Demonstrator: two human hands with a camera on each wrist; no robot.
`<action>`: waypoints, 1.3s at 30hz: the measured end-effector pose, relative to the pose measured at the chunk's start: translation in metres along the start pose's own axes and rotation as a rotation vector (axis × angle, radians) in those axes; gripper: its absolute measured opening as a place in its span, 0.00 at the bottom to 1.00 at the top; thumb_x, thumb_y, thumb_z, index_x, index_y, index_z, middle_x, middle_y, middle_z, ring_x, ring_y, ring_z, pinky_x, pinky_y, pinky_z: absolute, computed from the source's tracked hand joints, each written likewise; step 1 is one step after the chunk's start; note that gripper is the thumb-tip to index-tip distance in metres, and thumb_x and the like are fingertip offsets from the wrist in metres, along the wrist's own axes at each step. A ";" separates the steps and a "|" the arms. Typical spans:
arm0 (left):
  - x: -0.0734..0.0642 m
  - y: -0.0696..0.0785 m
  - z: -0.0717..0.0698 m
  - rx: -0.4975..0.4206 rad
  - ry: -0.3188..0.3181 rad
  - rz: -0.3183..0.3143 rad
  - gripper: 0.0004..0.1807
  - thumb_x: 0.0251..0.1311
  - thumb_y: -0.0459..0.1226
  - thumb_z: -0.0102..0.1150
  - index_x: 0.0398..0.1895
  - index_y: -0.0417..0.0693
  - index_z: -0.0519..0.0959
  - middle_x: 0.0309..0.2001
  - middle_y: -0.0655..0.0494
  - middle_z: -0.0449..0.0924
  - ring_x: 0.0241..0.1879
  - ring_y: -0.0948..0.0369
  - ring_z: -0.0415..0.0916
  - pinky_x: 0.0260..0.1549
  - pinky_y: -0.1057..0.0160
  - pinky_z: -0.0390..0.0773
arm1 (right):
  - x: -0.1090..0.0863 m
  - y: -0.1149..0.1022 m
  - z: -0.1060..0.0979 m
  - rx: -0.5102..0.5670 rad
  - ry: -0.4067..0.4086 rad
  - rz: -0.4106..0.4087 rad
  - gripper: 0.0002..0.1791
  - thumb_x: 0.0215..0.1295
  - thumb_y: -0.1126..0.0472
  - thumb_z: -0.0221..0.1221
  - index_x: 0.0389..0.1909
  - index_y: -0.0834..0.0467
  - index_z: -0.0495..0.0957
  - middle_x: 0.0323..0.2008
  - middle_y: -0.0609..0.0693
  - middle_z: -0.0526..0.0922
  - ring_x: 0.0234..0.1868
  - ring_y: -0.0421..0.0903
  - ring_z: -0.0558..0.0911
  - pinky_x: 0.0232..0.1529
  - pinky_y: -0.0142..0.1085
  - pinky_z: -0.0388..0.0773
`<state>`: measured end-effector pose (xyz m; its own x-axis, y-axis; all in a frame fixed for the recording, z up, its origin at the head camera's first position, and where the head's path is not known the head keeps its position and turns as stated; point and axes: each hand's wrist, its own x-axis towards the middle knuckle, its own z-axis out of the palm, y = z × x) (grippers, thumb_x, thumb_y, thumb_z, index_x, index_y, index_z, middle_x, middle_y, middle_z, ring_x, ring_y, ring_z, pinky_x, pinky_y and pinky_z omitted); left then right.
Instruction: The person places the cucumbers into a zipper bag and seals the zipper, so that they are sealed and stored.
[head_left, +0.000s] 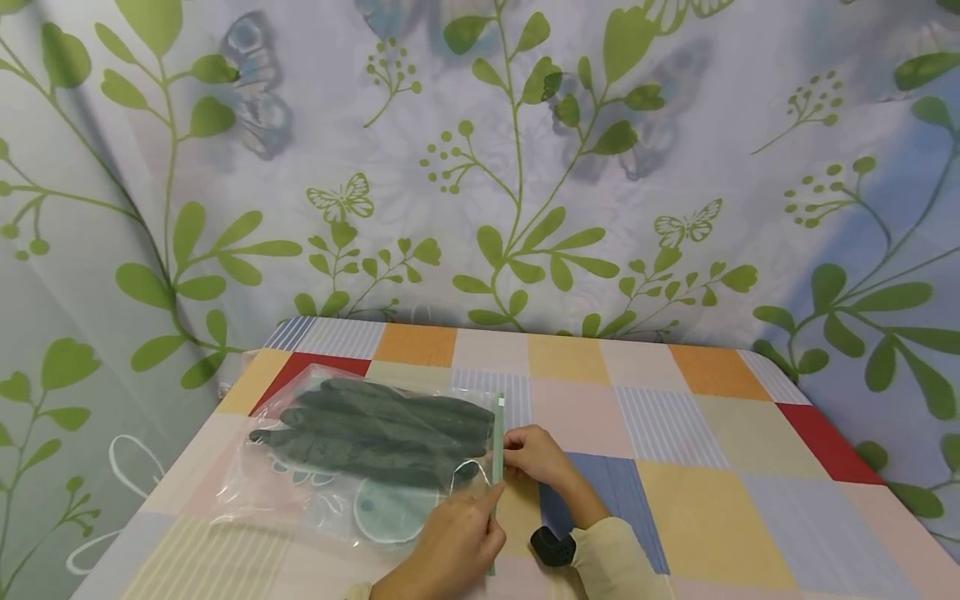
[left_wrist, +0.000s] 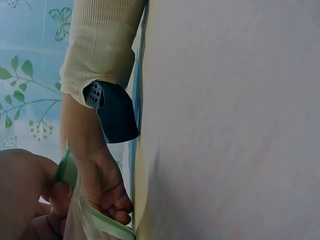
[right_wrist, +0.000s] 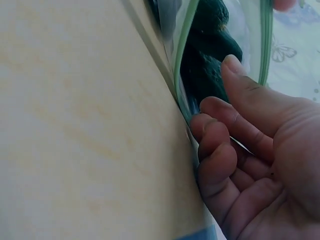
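A clear zip bag with a green zip strip lies on its side on the table, its mouth toward the right. Several long dark green cucumbers fill it; their bumpy ends show through the mouth, whose two green lips stand apart in the right wrist view. My left hand pinches the near part of the strip between thumb and finger. Across the mouth, my right hand has its fingers curled at the lower lip, the thumb raised in front of the cucumbers.
A checked patchwork cloth covers the table. Behind it hangs a curtain printed with leaves and butterflies. Pale green printed shapes show at the bag's near side. A black band device sits at the right wrist.
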<state>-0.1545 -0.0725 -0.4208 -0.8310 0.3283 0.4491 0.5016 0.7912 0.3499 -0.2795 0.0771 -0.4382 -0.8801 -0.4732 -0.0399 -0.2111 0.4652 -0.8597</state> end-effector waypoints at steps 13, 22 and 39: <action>0.000 0.001 0.003 0.039 0.038 0.029 0.21 0.39 0.34 0.55 0.42 0.41 0.81 0.13 0.64 0.66 0.18 0.67 0.62 0.18 0.70 0.63 | -0.003 0.006 -0.011 -0.010 0.000 -0.006 0.07 0.53 0.64 0.60 0.27 0.65 0.80 0.19 0.52 0.79 0.16 0.38 0.72 0.17 0.30 0.71; 0.001 -0.001 0.000 -0.005 -0.094 0.028 0.22 0.44 0.35 0.53 0.47 0.40 0.78 0.10 0.68 0.59 0.15 0.71 0.53 0.14 0.72 0.59 | -0.006 0.009 -0.019 -0.020 -0.024 0.001 0.11 0.54 0.57 0.61 0.30 0.63 0.81 0.19 0.51 0.78 0.18 0.40 0.73 0.20 0.33 0.73; 0.018 -0.015 -0.036 -0.106 -0.616 0.150 0.24 0.56 0.44 0.55 0.57 0.47 0.72 0.16 0.70 0.67 0.18 0.75 0.61 0.21 0.76 0.64 | -0.008 0.015 -0.028 0.062 -0.013 0.015 0.15 0.58 0.55 0.58 0.37 0.65 0.80 0.26 0.53 0.80 0.22 0.42 0.75 0.25 0.34 0.75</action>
<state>-0.1683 -0.0968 -0.3879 -0.7199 0.6926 -0.0442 0.6178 0.6686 0.4140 -0.2876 0.1084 -0.4363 -0.8770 -0.4768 -0.0592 -0.1713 0.4253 -0.8887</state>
